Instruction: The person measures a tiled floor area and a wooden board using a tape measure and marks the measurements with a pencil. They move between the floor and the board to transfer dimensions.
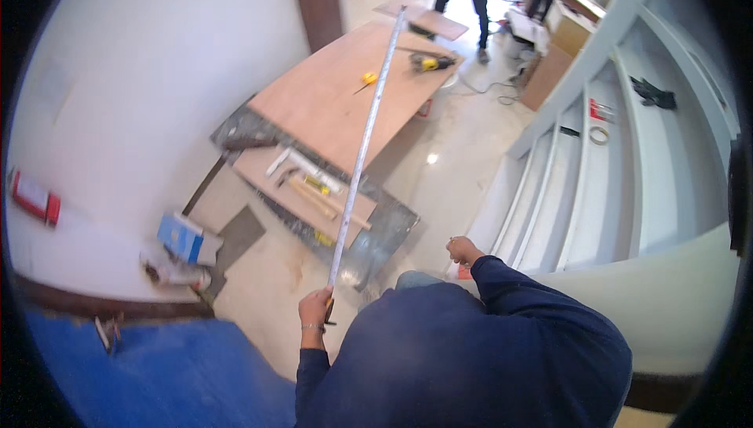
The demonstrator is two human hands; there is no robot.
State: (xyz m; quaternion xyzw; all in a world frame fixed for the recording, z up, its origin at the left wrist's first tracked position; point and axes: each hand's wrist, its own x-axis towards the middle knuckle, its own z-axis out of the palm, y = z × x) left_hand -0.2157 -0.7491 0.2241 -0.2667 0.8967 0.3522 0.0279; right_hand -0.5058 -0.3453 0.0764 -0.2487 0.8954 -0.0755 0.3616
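Note:
My left hand (315,307) is closed around the lower end of a long metal ruler (367,139). The straight, silvery strip slants up and away, passing over the plywood sheet (314,91) to its far side. A small dark and orange piece shows beside the fingers, too blurred to name. My right hand (464,251) is held out to the right near the white shelves, fingers curled; what they grip, if anything, is too small to name. On the sheet lie a yellow and black power tool (432,63) and a small yellow object (369,78).
A lower board (263,168) carries a hammer (289,177) and wood strips. White shelving (572,185) on the right holds a dark glove (652,93) and a tape roll (598,136). A blue box (180,237) stands left. Two people are beyond; a cable (490,91) crosses the floor.

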